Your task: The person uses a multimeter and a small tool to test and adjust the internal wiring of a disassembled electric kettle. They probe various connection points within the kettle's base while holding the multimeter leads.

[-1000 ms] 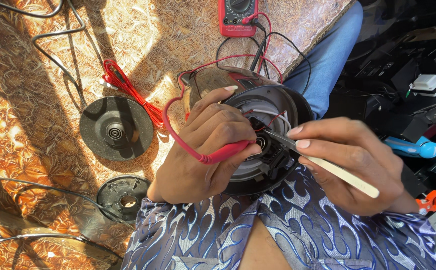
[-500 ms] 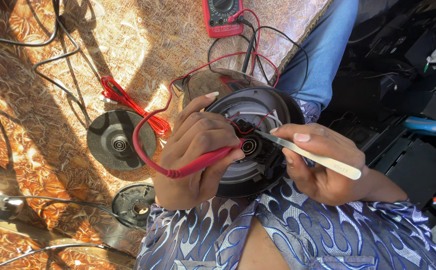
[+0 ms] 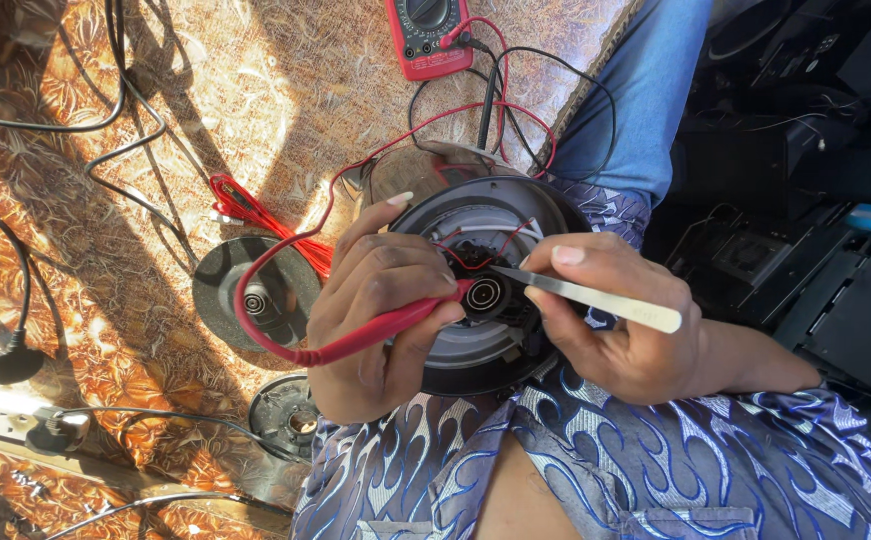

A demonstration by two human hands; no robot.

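Note:
A round black and grey appliance base point(image 3: 501, 345) rests upside down on my lap, its wiring and centre connector showing. My left hand point(image 3: 376, 310) is shut on a red test probe point(image 3: 386, 330), whose tip touches the parts near the centre. My right hand point(image 3: 616, 335) grips metal tweezers point(image 3: 586, 297); their tip points into the same wiring from the right. The probe's red lead point(image 3: 256, 290) loops left and runs up to a red multimeter point(image 3: 431, 35) on the patterned cloth.
A round grey disc point(image 3: 256, 290) and a smaller round part point(image 3: 286, 415) lie on the brown patterned cloth at the left. Black cables point(image 3: 106, 110), a plug point(image 3: 11, 365) and a power strip point(image 3: 16, 415) are further left. Dark equipment point(image 3: 816, 260) fills the right side.
The view has shifted, so everything sits lower and further right in frame. Both hands stay on the base, with probe and tweezers held at its centre.

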